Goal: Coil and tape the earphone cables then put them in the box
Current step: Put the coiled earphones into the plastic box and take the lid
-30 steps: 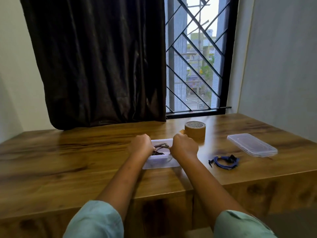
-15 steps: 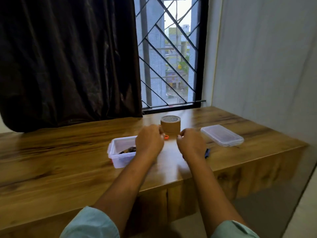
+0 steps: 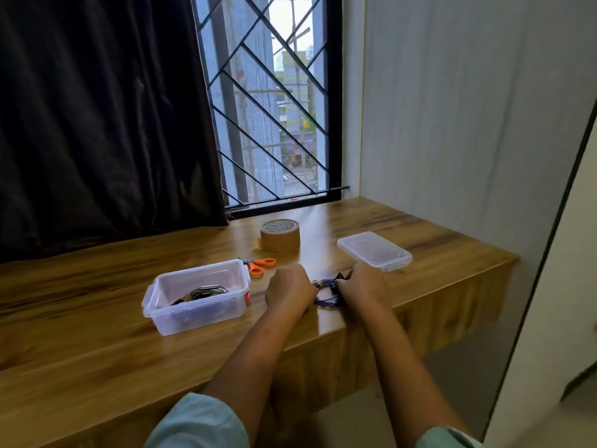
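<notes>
A blue earphone cable (image 3: 326, 299) lies near the table's front edge, between my two hands. My left hand (image 3: 288, 291) holds its left end with curled fingers. My right hand (image 3: 361, 287) grips its right side, where dark plugs stick up. To the left stands the clear plastic box (image 3: 168, 305) with a dark coiled cable (image 3: 202, 293) inside. A brown tape roll (image 3: 280, 236) stands behind my hands.
Orange-handled scissors (image 3: 258, 266) lie between the box and the tape roll. The box's clear lid (image 3: 374, 251) rests flat at the right. The wooden table (image 3: 80, 334) ends just right of the lid, next to a grey wall. A dark curtain and barred window are behind.
Both hands left the box, where the dark cable stays, and moved right to the blue cable, which they now hold. My view turned right and down.
</notes>
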The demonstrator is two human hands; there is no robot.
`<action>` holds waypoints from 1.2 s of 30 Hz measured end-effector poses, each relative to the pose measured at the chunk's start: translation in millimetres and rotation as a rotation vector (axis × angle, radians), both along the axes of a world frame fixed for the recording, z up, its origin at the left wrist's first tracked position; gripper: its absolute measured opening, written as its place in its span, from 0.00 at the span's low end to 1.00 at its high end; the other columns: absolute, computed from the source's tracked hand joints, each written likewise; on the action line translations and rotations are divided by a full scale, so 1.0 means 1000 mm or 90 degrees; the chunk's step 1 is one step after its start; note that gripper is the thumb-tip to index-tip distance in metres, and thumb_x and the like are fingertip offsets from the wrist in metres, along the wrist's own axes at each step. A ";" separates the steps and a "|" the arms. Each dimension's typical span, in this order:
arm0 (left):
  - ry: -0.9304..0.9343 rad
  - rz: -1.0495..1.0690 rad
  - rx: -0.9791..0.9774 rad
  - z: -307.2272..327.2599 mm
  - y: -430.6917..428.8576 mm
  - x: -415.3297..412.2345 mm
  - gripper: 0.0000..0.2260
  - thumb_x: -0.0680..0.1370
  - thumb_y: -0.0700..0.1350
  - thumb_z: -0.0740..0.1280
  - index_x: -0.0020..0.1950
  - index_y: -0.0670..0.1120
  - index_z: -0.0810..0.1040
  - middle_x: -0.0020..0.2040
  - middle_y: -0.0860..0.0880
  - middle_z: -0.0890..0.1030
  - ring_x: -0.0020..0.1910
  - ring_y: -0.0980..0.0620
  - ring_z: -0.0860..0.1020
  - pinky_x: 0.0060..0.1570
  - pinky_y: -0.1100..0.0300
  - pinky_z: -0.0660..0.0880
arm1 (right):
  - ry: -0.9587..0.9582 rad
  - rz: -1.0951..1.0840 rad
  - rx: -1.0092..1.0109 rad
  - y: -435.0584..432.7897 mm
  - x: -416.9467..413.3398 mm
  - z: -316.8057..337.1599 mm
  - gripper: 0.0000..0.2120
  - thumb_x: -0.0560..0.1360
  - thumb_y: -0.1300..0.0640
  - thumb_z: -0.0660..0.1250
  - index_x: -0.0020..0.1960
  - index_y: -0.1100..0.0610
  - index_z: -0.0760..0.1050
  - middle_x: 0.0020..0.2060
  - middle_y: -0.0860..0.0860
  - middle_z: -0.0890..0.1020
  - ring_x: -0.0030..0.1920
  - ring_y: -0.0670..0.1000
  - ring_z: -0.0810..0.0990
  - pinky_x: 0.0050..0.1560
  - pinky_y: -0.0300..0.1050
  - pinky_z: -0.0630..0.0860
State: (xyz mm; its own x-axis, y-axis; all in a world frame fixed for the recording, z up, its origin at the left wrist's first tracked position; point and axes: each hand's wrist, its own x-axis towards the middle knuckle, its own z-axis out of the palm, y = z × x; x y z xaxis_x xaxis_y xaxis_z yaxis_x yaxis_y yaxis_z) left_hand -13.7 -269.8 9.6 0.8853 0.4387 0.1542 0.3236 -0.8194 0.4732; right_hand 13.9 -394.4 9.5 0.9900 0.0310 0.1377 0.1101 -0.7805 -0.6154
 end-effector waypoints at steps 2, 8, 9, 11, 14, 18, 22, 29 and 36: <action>-0.002 0.006 -0.022 0.000 0.002 0.000 0.08 0.72 0.45 0.70 0.49 0.45 0.81 0.47 0.46 0.81 0.45 0.47 0.79 0.46 0.54 0.79 | 0.021 0.008 0.008 0.000 0.001 0.000 0.13 0.74 0.52 0.68 0.53 0.60 0.78 0.50 0.56 0.82 0.51 0.56 0.80 0.43 0.44 0.73; -0.073 0.007 -0.049 0.013 0.017 -0.014 0.04 0.71 0.42 0.68 0.42 0.43 0.82 0.42 0.45 0.82 0.42 0.46 0.80 0.39 0.56 0.78 | 0.041 0.041 0.143 0.009 -0.001 0.005 0.05 0.72 0.57 0.69 0.41 0.56 0.76 0.40 0.54 0.81 0.44 0.54 0.80 0.35 0.41 0.71; -0.093 0.015 -0.050 0.021 0.021 -0.018 0.03 0.71 0.42 0.68 0.41 0.43 0.82 0.41 0.45 0.82 0.41 0.46 0.80 0.38 0.57 0.76 | 0.038 0.059 0.197 0.014 -0.003 0.007 0.07 0.72 0.59 0.70 0.37 0.56 0.74 0.39 0.55 0.81 0.43 0.54 0.81 0.35 0.42 0.74; -0.131 0.032 -0.059 0.039 0.032 -0.027 0.03 0.71 0.41 0.68 0.38 0.45 0.81 0.40 0.46 0.81 0.40 0.47 0.79 0.36 0.58 0.74 | 0.037 0.091 0.296 0.030 -0.004 0.013 0.07 0.70 0.59 0.72 0.37 0.56 0.75 0.38 0.56 0.82 0.43 0.57 0.82 0.43 0.51 0.81; -0.175 0.048 -0.067 0.068 0.057 -0.046 0.07 0.71 0.41 0.69 0.33 0.47 0.78 0.35 0.49 0.80 0.37 0.50 0.77 0.31 0.62 0.69 | 0.021 0.139 0.390 0.060 -0.007 0.023 0.06 0.63 0.53 0.74 0.36 0.54 0.79 0.36 0.56 0.83 0.42 0.59 0.83 0.46 0.58 0.81; -0.225 0.092 -0.076 0.089 0.104 -0.076 0.03 0.71 0.43 0.72 0.38 0.46 0.82 0.37 0.48 0.82 0.40 0.51 0.79 0.40 0.59 0.77 | -0.020 0.211 0.411 0.105 -0.028 0.051 0.02 0.65 0.58 0.74 0.38 0.55 0.83 0.33 0.53 0.83 0.36 0.53 0.83 0.40 0.46 0.82; -0.196 0.132 -0.093 0.084 0.146 -0.099 0.05 0.71 0.43 0.72 0.36 0.46 0.81 0.37 0.47 0.82 0.40 0.50 0.80 0.42 0.56 0.78 | -0.046 0.253 0.255 0.141 -0.044 0.052 0.03 0.71 0.56 0.72 0.41 0.56 0.82 0.35 0.54 0.81 0.37 0.51 0.79 0.30 0.38 0.70; -0.040 0.156 -0.071 0.044 0.175 -0.103 0.04 0.70 0.43 0.74 0.36 0.46 0.81 0.39 0.48 0.81 0.41 0.49 0.79 0.45 0.53 0.79 | -0.151 0.220 -0.053 0.168 -0.061 0.029 0.11 0.73 0.52 0.70 0.52 0.57 0.79 0.50 0.55 0.82 0.51 0.56 0.79 0.46 0.46 0.74; 0.021 0.186 0.127 0.034 0.170 -0.091 0.09 0.70 0.51 0.73 0.43 0.47 0.79 0.41 0.48 0.81 0.41 0.49 0.79 0.45 0.53 0.79 | -0.152 0.239 -0.141 0.168 -0.061 0.031 0.16 0.74 0.54 0.70 0.60 0.57 0.76 0.56 0.55 0.79 0.58 0.57 0.75 0.49 0.47 0.74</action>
